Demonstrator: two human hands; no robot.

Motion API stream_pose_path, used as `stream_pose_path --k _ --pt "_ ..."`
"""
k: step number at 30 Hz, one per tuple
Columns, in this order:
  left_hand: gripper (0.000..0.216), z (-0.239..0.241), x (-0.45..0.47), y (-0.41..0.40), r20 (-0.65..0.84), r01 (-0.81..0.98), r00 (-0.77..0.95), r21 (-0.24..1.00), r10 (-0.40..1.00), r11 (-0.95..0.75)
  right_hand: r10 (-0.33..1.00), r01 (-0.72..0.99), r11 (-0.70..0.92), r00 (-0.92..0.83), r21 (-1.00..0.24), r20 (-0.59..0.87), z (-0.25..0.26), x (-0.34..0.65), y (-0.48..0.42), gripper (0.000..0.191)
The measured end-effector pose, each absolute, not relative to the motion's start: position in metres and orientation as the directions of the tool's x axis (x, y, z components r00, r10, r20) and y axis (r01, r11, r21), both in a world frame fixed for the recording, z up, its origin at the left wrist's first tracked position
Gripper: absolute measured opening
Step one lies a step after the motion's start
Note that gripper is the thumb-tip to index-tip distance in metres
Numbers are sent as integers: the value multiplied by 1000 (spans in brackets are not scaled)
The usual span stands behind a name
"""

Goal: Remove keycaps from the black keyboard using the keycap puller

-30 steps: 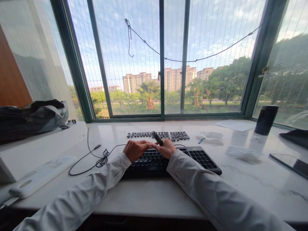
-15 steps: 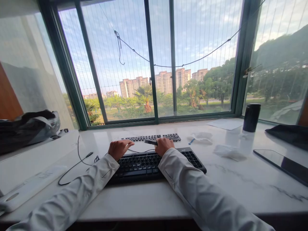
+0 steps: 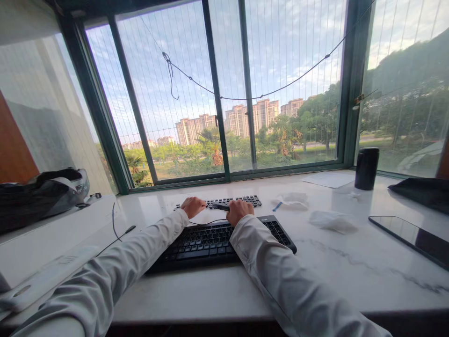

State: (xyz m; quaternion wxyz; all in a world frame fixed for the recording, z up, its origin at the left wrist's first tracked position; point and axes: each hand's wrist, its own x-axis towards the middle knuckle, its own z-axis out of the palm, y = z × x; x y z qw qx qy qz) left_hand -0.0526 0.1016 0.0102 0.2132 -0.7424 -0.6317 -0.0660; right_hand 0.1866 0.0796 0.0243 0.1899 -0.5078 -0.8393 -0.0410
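Left hand (image 3: 194, 206): extended over the left part of the loose keycaps (image 3: 250, 200), which lie in rows toward the worktop's (image 3: 336, 276) back edge. Its fingers are bent and the fingertips are hard to make out; cannot tell whether they pinch a keycap or only rest over the row.

Right hand (image 3: 239, 211): closed around a black tool (image 3: 220, 206), held roughly level, tip pointing left toward the left hand. Grip end hidden in the fist; the tip blurs into the dark keycaps behind it, possibly narrow.

Keyboard (image 3: 206, 239): near the middle of the worktop's front edge, its back edge below the hands. Right sleeve (image 3: 280, 267) covers part of its right half; left sleeve (image 3: 140, 255) covers its left end.

Cable (image 3: 117, 236): at left, passing out of sight behind the left sleeve.

Worktop, right side: crumpled clear wrapper (image 3: 331, 221); flat dark device (image 3: 410, 238), cut off at the frame's edge. Black cylinder (image 3: 366, 169) upright near the back right corner.
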Motion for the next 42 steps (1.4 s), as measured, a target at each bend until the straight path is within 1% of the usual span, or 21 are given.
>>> stream_pose_path --k 7,14,21,24,27,30,32,34,37,40,42 --pt "21 -4 -55 118 367 981 97 -191 925 -27 844 869 477 -411 -131 345 28 186 75 26" --pt "22 -8 -58 120 373 987 36 -156 927 25 847 871 473 -407 -136 342 28 185 74 27" --pt "28 8 -65 106 403 989 29 -142 915 31 844 869 475 -404 -139 353 25 184 75 26" --pt "28 24 -66 87 460 994 68 -111 885 -19 843 865 476 -397 -158 362 25 183 75 27" --pt "31 41 -61 59 510 991 136 -64 849 -120 825 847 506 -420 -161 379 24 182 73 28" --pt "39 49 -52 31 514 974 190 11 836 -228 791 826 544 -447 -145 418 24 179 69 27" --pt "42 48 -48 17 499 961 188 86 846 -265 778 822 551 -443 -144 445 24 177 66 27" --pt "43 42 -48 8 517 946 163 159 840 -281 777 826 543 -427 -150 463 25 176 63 26" --pt "44 31 -54 3 561 932 126 215 818 -291 758 826 545 -413 -141 505 27 173 57 24" --pt "40 23 -59 -1 520 891 220 236 825 -387 732 809 563 -392 -169 557 30 170 53 23" --pt "38 20 -59 -6 475 838 314 268 822 -475 725 779 574 -341 -252 598 31 168 53 28"
